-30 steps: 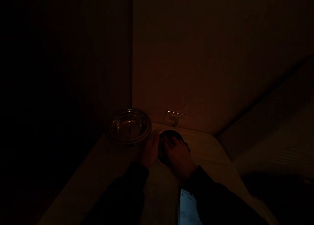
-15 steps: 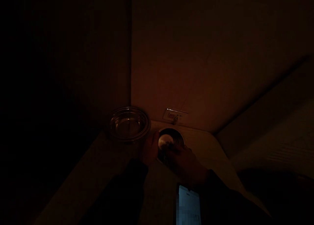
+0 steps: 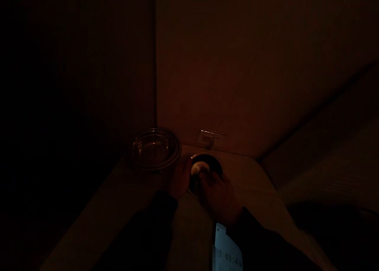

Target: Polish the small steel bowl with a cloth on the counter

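Observation:
The scene is very dark. A round metal-looking bowl [image 3: 215, 161] rests on the wooden table. At its left rim, my left hand [image 3: 179, 180] lies closed against the side, holding it. My right hand [image 3: 221, 196] reaches into it from the lower right, fingers bunched together inside. Just beyond those fingertips, a pale round patch [image 3: 200, 167] shows in the bowl; whether it is an object or lit metal is unclear. Whatever the right fingers hold is hidden in shadow.
Several shiny round dishes [image 3: 154, 168], apparently stacked, stand left of the bowl near the corner. A wall socket [image 3: 207, 137] with something plugged in sits behind. A lit phone [image 3: 227, 249] showing a timer lies near my right forearm. The wooden tabletop [image 3: 189, 231] meets walls behind.
My right hand has shifted slightly left within the bowl, and its forearm now covers more of the phone. The phone display has changed to show digits. My left hand stays at the rim.

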The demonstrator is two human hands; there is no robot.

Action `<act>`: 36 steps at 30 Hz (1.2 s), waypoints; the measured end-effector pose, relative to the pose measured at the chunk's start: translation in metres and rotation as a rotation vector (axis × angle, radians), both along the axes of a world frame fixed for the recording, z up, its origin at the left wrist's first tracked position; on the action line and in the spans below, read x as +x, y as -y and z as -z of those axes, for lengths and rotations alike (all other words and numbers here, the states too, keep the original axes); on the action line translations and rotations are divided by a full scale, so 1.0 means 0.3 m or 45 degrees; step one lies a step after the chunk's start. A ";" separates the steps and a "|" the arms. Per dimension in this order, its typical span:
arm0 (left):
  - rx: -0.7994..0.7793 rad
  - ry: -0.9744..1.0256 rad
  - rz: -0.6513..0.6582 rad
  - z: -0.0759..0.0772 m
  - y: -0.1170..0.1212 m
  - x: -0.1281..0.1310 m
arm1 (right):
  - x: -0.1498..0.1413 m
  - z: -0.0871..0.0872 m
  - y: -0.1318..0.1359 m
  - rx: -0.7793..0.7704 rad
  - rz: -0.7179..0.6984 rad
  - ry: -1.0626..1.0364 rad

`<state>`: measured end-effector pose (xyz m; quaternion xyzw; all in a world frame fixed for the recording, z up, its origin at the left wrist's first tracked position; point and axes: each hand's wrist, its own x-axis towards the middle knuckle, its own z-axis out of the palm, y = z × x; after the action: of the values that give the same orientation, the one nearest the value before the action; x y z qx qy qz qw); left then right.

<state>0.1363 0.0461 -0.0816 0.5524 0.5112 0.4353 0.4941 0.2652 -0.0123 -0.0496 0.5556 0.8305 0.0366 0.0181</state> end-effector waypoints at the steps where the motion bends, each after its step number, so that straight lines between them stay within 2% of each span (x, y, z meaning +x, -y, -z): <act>1: 0.007 0.005 0.012 -0.002 0.001 0.002 | 0.003 -0.001 0.000 0.023 0.043 0.022; 5: 0.028 -0.042 -0.016 -0.004 0.001 0.004 | -0.003 0.000 -0.008 0.059 0.088 0.039; 9: 0.004 -0.096 -0.088 0.005 -0.003 -0.002 | -0.016 0.003 -0.020 -0.006 -0.071 -0.070; 12: 0.043 -0.058 -0.058 0.004 -0.002 -0.003 | 0.004 -0.003 -0.022 -0.051 -0.158 -0.071; 18: 0.027 -0.048 -0.034 -0.014 0.003 0.002 | 0.024 0.000 -0.028 0.051 0.009 -0.033; 25: 0.046 -0.092 -0.060 -0.002 0.000 -0.006 | -0.002 -0.008 -0.040 -0.027 -0.143 -0.104; 31: 0.052 -0.008 -0.005 -0.012 0.002 -0.001 | 0.024 -0.009 -0.041 0.050 0.007 -0.046; 36: 0.056 -0.087 -0.040 0.003 -0.004 -0.006 | -0.010 -0.005 -0.037 -0.037 -0.159 -0.070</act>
<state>0.1343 0.0474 -0.0824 0.5696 0.5266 0.4350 0.4573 0.2624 -0.0011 -0.0480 0.5030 0.8642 0.0103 0.0011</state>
